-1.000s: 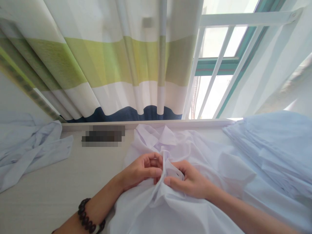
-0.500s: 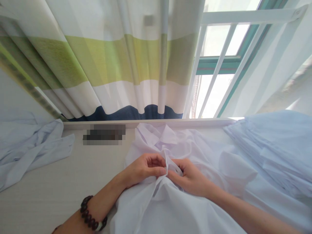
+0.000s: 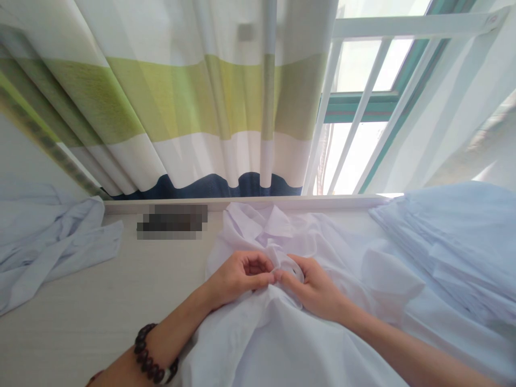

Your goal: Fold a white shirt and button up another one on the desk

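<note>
A white shirt lies spread in front of me, its collar toward the far edge of the table. My left hand pinches the shirt's front placket between thumb and fingers. Right beside it, my right hand grips the same strip from the other side, with the thumb on top. The two thumb tips nearly meet over the cloth. Any button between the fingertips is too small or too covered to make out. A dark beaded bracelet circles my left wrist.
Folded white garments are piled at the right. More crumpled white cloth lies at the left. A blurred dark object rests near the back edge of the pale table. Behind hang a striped curtain and white window bars.
The placket stood up as a ridge between my hands and now lies flatter. My right thumb has moved slightly up and left, closer to the left thumb.
</note>
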The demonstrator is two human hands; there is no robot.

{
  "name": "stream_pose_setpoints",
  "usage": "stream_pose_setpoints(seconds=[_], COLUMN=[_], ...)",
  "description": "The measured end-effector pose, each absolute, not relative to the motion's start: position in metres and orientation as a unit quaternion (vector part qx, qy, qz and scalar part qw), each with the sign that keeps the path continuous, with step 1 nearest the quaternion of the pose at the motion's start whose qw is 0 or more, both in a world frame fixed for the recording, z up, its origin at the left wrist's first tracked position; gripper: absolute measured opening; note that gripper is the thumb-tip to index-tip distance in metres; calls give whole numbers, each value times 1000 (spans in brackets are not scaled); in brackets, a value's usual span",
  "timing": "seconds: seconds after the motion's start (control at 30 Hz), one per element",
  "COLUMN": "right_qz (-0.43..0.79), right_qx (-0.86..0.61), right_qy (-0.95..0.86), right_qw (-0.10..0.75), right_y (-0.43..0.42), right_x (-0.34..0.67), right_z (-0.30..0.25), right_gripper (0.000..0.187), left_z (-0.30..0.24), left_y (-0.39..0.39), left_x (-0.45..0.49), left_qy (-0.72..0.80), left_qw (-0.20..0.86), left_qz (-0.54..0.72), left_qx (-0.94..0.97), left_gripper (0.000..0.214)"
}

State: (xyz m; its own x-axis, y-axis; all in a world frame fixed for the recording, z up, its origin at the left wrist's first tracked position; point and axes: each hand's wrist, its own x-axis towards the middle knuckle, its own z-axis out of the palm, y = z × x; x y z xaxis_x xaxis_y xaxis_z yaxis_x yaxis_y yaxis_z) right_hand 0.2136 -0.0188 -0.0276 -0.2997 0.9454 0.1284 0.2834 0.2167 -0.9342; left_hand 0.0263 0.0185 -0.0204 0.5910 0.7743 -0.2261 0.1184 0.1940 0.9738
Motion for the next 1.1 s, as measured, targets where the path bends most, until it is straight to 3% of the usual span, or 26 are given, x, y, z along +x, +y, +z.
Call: stream_pose_setpoints(seconds=[0.27,0.47,0.63,0.93,1.1], right_qz=[460,446,429,448,474], right_qx=[-453,-464,-468,-468,-430], right_qy=[-672,-676,-685,-645,-658], right_qw=[362,358,357,405,397], right_y=[-18,-18,-18,-20,-20], right_x=[213,212,212,213,215], right_z=[-27,-28,-30,-25,-26], right_gripper=[19,12,13,11,15], left_z=[-21,-23,-25,-34,-34], left_y=[19,18,16,17,17], left_x=[24,23,24,28,30], left_qy=[375,349,346,387,364], left_qw=[671,676,631,588,611], left_qz=[252,337,287,280,239], left_qx=[588,554,632,653,661], left_gripper=[24,33,18,28,17])
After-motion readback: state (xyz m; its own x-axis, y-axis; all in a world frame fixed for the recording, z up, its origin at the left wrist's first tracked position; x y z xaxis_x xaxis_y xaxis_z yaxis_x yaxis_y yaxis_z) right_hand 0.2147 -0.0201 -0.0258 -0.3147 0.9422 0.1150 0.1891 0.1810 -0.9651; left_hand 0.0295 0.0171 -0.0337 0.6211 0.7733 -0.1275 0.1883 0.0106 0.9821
